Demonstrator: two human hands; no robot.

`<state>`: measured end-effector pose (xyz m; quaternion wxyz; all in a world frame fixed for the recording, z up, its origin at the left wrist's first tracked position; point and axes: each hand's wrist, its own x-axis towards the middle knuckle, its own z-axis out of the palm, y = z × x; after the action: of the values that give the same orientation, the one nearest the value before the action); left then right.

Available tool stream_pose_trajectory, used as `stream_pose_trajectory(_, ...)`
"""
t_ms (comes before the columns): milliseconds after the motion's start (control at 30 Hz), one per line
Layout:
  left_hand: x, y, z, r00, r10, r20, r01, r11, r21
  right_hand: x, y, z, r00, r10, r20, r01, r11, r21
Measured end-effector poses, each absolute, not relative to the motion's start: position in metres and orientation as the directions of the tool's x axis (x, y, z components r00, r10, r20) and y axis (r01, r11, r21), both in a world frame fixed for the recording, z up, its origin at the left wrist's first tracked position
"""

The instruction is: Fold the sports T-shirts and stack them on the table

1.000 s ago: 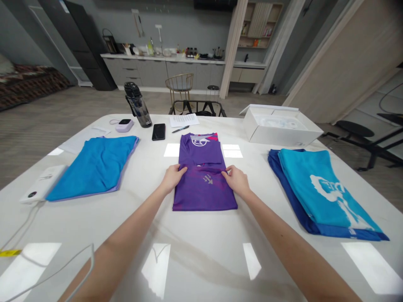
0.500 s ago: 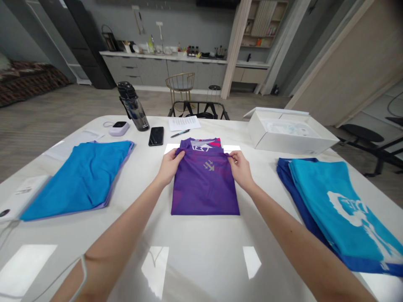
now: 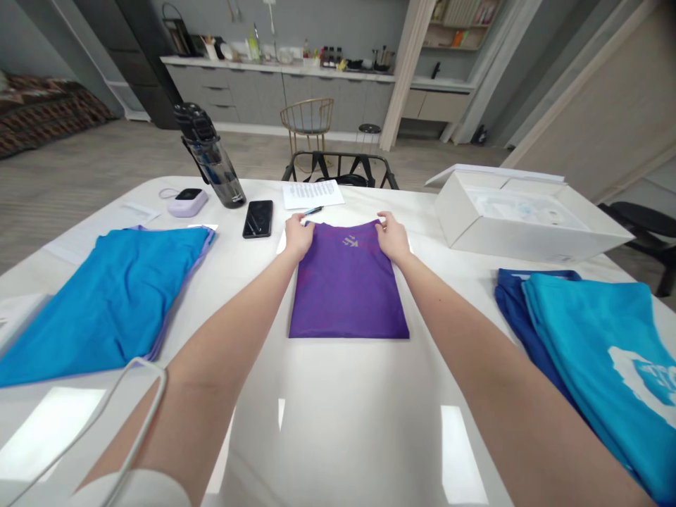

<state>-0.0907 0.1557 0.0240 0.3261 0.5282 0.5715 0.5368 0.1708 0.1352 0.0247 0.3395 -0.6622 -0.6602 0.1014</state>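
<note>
A folded purple shirt (image 3: 348, 289) lies flat on the white table in front of me, a small grey print near its far edge. My left hand (image 3: 298, 236) pinches its far left corner. At the far right corner, my right hand (image 3: 393, 236) grips the cloth between thumb and fingers. The collar end of the shirt is hidden under the top layer. Just beyond my left hand a pen (image 3: 313, 210) rests on the table, close to a printed sheet (image 3: 313, 193).
On the left lies blue folded cloth (image 3: 113, 296); on the right, a teal and navy pile of clothes (image 3: 586, 331). A phone (image 3: 258, 219), a bottle (image 3: 214, 158), a lilac device (image 3: 188, 203) and an open white box (image 3: 528, 218) stand farther back. A cable (image 3: 138, 440) crosses my left forearm.
Both hands have drawn the top layer of the purple shirt away from me, covering the collar end that showed before. My view has shifted slightly.
</note>
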Motion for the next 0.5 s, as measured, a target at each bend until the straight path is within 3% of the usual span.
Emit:
stream_pose_trajectory(67,-0.089,0.146,0.021,-0.172,0.912,0.373,0.526,-0.236,0.817,0.17,0.134,0.016,0.123,0.953,0.276,0.862,0.034,-0.505)
stream_pose_trajectory(167,-0.077,0.127,0.024,0.16,0.86,0.484,0.728,-0.434,0.53,0.159,0.125,0.014,0.114,0.938,0.327,0.93,0.015,-0.366)
stream_pose_trajectory(267,-0.061,0.113,0.024,0.353,0.88,0.317,0.818,-0.455,0.353,0.137,0.114,0.017,-0.004,0.944,0.33,0.958,0.098,-0.27)
stream_pose_trajectory(367,-0.052,0.109,0.015,0.348,0.935,0.073,0.892,-0.354,0.283,0.121,0.108,0.011,-0.088,0.978,0.191,0.961,0.134,-0.244)
stream_pose_trajectory(500,-0.06,0.111,0.002,0.298,0.954,0.026,0.923,-0.296,0.245,0.131,0.106,0.003,-0.046,0.999,0.011,0.971,0.047,-0.234)
